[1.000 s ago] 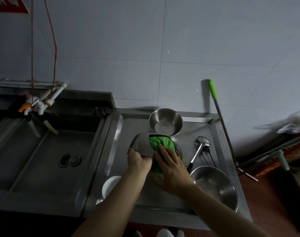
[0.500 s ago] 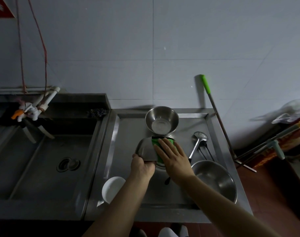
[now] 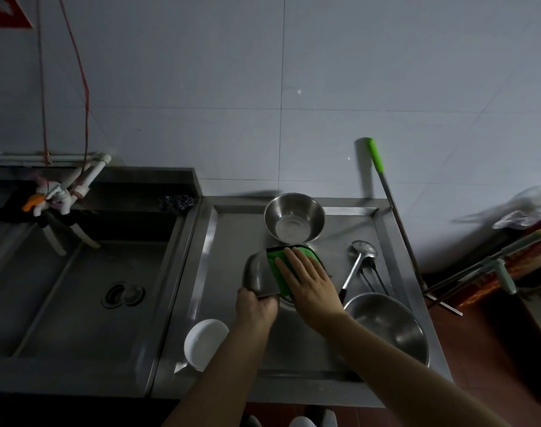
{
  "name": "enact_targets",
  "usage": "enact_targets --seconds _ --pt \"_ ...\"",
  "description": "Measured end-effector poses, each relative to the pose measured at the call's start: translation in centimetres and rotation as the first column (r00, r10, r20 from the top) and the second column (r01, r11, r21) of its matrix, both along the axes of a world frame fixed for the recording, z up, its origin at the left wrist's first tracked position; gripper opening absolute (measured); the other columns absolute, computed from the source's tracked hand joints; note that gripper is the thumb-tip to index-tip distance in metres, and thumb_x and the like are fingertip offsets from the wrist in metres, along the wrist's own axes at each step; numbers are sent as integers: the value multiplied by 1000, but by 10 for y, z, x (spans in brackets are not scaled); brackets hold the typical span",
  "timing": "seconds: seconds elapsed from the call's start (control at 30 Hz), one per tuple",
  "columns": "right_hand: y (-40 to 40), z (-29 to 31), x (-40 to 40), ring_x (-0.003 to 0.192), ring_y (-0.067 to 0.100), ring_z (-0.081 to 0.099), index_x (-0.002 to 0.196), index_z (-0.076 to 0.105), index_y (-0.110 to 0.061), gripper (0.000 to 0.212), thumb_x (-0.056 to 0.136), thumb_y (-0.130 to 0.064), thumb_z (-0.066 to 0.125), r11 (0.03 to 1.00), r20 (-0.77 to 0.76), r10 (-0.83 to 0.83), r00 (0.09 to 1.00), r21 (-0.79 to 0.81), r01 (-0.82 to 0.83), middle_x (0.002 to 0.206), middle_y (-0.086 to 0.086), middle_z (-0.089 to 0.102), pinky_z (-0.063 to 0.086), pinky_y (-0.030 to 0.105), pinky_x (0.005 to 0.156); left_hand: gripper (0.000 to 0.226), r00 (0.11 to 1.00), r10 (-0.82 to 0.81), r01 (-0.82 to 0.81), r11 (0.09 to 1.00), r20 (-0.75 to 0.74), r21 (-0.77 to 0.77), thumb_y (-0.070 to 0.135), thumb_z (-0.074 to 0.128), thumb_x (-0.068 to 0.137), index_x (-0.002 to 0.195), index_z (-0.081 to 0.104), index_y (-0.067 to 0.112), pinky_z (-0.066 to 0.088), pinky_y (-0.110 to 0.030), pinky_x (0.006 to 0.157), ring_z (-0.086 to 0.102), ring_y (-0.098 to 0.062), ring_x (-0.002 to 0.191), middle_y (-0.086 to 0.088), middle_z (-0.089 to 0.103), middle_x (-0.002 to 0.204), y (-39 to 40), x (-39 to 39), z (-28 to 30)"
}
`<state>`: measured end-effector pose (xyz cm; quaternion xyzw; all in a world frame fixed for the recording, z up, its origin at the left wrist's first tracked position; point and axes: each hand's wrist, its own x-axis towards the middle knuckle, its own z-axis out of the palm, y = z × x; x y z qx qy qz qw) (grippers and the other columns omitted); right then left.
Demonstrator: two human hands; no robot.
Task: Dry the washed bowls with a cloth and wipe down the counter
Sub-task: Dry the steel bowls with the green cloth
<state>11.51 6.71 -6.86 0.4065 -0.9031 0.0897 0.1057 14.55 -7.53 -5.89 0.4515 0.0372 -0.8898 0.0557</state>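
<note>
My right hand (image 3: 312,283) had slid the green cloth (image 3: 283,266) further left across the tilted steel bowl (image 3: 258,277), fingers flat; my left hand (image 3: 255,306) gripped its near rim above the tabletop (image 3: 226,272).

Overturned steel bowl (image 3: 258,277) under green cloth (image 3: 281,266), above steel counter (image 3: 219,272)

held bowl (image 3: 258,277): brushed metal | cloth (image 3: 286,263): green fabric | counter (image 3: 232,257): dull steel | small bowl (image 3: 205,342): glossy white
</note>
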Motion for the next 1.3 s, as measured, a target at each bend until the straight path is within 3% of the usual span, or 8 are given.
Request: enact_targets --seconds 0.3,0.5,0.7,1.0,1.1,1.17,1.23,1.3 --pt "26 20 -14 146 33 34 145 47 -5 40 107 -18 43 932 -230 309 923 -121 -342 155 18 38 34 50 116 47 946 -322 322 947 22 -11 26 32 107 120 59 -11 54 -53 79 58 -41 96 -38 67 90 -41 5 30" --pt "15 27 -23 147 34 30 148 44 -6 47 102 -14 49 942 -204 244 948 -183 -282 157 18 36 33 52 117 51 974 -215 221 971 70 -93 31 26 110 134 53 -4 42 -42 107 51 -35 130 -27 57 133 -44 -10 44" --pt "6 24 -18 146 31 32 148 45 -10 52 97 -21 46 951 -165 249 954 -147 -273 156 16 38 38 50 114 38 995 -100 94 973 -22 -211 30 43 105 121 64 3 50 -46 100 63 -38 109 -26 65 121 16 -9 61" --pt "37 33 -37 149 33 26 153 31 -9 54 103 -15 51 929 -186 275 943 -202 -311 160 17 29 29 53 119 40 920 -386 390 875 73 -287 27 39 108 115 57 -8 52 -46 87 64 -33 98 -26 66 109 -39 -1 71" --pt "35 34 -44 150 33 23 155 27 -11 78 87 -7 65 945 -109 230 967 -212 -249 161 16 27 35 56 114 53 739 -589 659 530 328 -533 46 42 104 131 52 0 58 -48 83 70 -38 95 -26 70 109 -42 2 64" --pt "40 34 -46 149 34 24 155 28 -13 80 84 -9 66 946 -105 248 963 -186 -264 161 16 28 37 57 112 64 633 -398 709 -47 664 -704 42 50 101 152 32 8 45 -48 106 55 -35 128 -20 52 144 -38 15 41" --pt "41 32 -44 149 33 27 153 32 -12 76 86 -13 67 936 -113 289 951 -176 -305 159 16 32 37 56 113 71 734 -278 351 -627 620 -696 30 50 99 159 17 15 29 -41 120 27 -26 149 -12 25 163 -33 26 22" --pt "40 29 -41 148 32 30 151 38 -11 67 90 -16 64 927 -141 313 939 -172 -334 157 17 36 37 54 114 72 704 -427 92 -737 567 -669 22 46 92 158 17 25 29 -37 121 25 -18 151 -6 25 163 -34 27 24"
